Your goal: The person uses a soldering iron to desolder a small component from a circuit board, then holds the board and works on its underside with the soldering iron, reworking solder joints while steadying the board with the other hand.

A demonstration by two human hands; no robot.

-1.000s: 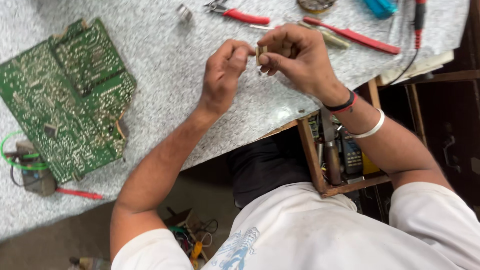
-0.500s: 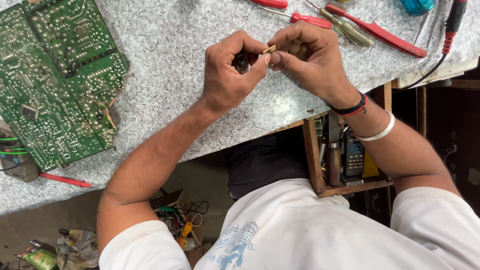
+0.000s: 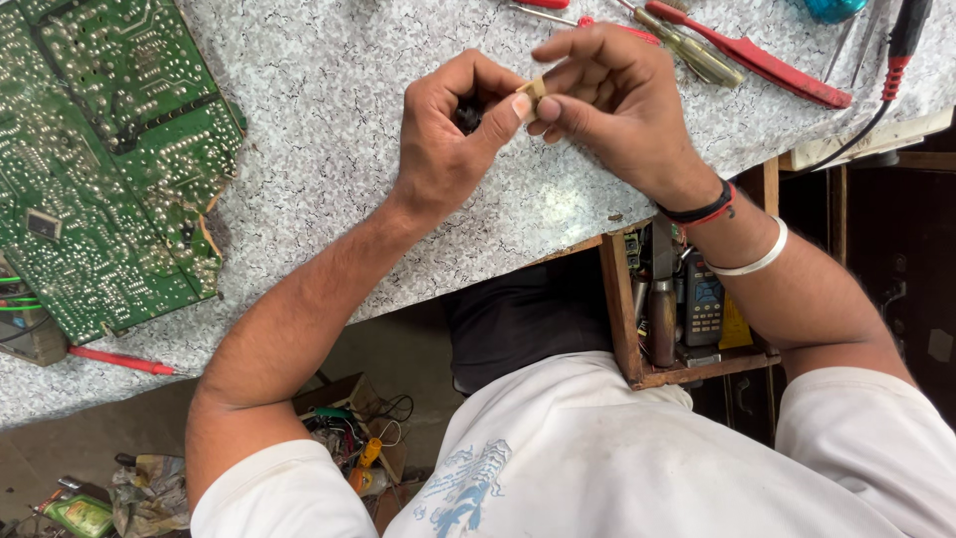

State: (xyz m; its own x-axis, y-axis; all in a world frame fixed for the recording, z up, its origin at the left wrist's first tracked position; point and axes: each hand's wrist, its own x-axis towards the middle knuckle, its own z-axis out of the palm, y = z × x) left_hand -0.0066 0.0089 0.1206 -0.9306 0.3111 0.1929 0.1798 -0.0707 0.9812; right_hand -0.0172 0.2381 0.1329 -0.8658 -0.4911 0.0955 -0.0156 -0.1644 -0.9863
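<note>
Nearest: white-shirted torso, below it a wooden drawer (image 3: 687, 369) w/ tools under the counter (image 3: 329, 130) edge. Above the counter, both hands meet: left hand (image 3: 453, 149) grip closed, thumb & fingers pinching a small tan component (image 3: 531, 90); sth dark sits in its palm, can't tell what. Right hand (image 3: 612, 100) grip also closed, fingertips on the same piece. Left side: green circuit board (image 3: 100, 159), solder side up. Far edge: red-handled tools (image 3: 757, 60), well apart from hands.
</note>
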